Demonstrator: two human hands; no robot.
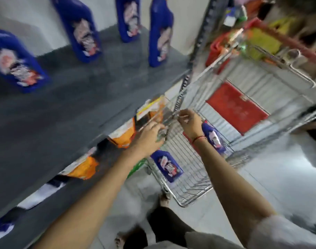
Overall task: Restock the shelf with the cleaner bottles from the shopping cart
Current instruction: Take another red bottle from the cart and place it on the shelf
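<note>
Several blue cleaner bottles stand on the grey shelf [63, 97]; one is at the left [15, 63] and another at the right end [160, 33]. Two more blue bottles lie in the wire shopping cart [193, 186], one near its front corner [169, 166] and one [214, 137] behind my right wrist. My left hand [150, 135] and my right hand [189, 121] are both at the cart's rim beside the shelf post, fingers curled on the wire. The frame is blurred by motion.
Orange packets [125, 133] hang or stand on the lower shelf under the grey board. A perforated metal shelf post [191, 56] rises between shelf and cart. The cart has a red flap [236, 108] and a red handle [286, 42]. My feet are on the pale floor below.
</note>
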